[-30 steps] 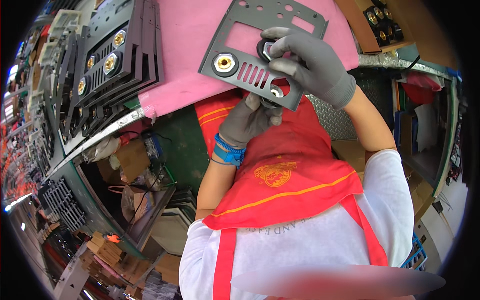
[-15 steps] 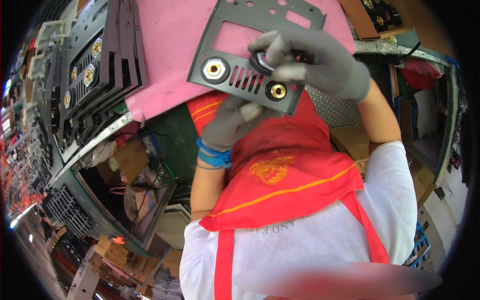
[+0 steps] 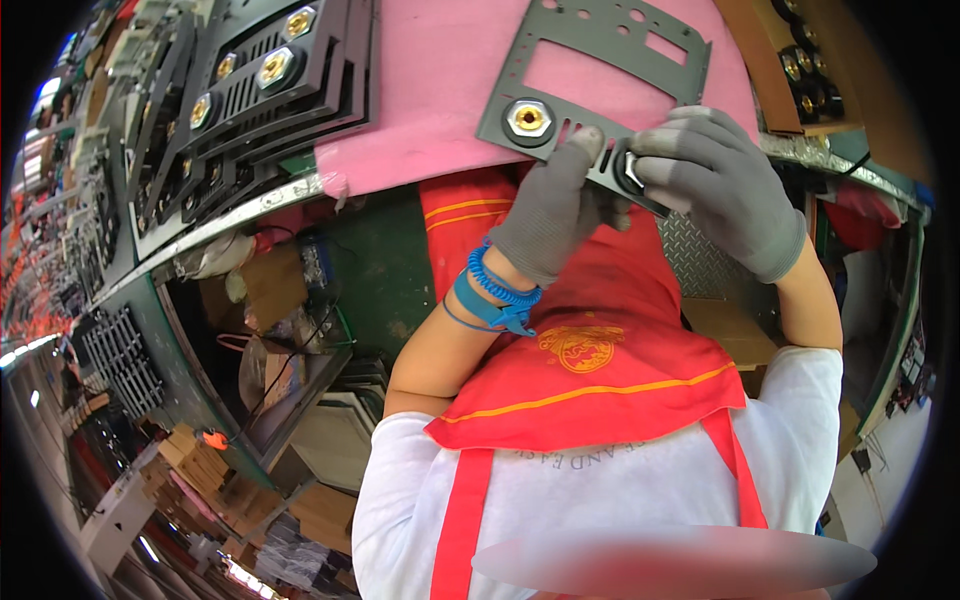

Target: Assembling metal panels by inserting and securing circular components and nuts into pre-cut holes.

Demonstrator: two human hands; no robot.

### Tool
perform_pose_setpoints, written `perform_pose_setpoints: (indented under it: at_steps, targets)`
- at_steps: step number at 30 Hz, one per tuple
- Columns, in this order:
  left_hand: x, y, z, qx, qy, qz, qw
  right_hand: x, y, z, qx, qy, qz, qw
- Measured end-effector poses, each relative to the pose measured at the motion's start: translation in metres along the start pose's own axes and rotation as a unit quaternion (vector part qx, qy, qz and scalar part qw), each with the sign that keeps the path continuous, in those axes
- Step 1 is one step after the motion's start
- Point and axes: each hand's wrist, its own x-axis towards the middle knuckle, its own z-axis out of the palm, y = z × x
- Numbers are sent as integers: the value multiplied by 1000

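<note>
A dark grey sheet-metal panel (image 3: 622, 52) with cut-outs and slots lies tilted over the bench's near edge. My left hand (image 3: 555, 205), in a grey glove, grips its near edge, thumb on top over the slots and fingers underneath. At the panel's near left sits a brass-centred socket (image 3: 528, 118) with a silver hex nut around it. My gloved right hand (image 3: 715, 185) has its fingers closed around a second hex nut (image 3: 631, 170) with a black ring, at the panel's near right corner. The brass socket there is hidden by the fingers.
A pink mat (image 3: 430, 85) covers the bench top. Several similar panels (image 3: 345, 75) with fitted sockets stand stacked at the left. A cardboard box (image 3: 765, 75) of black and brass sockets is at the far right. The bench's metal edge (image 3: 235, 240) runs along the near side.
The right hand has brought the nut and black ring down onto the near right socket. My left thumb has come over the panel's edge. The view has shifted, so everything sits further right.
</note>
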Motion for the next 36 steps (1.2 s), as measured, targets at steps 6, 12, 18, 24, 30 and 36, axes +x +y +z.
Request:
perform_pose_setpoints:
  at_steps: [6, 12, 18, 24, 30, 36]
  targets:
    - [1, -2, 4, -12, 23, 11, 1000, 6, 0, 0, -11, -27, 64, 998]
    - [0, 2, 7, 54, 52, 31, 997, 3, -8, -14, -51, -25, 83, 995]
    - [0, 2, 8, -48, 26, -4, 998, 3, -1, -5, -70, -43, 35, 996]
    - [-2, 2, 7, -29, 23, 7, 999, 8, -5, -14, -60, -64, 66, 994]
    - [1, -4, 2, -16, 16, 9, 1000, 7, -10, -5, -58, -45, 57, 996]
    - [1, -2, 1, -10, 14, 10, 1000, 4, -7, -6, 4, -22, 74, 997]
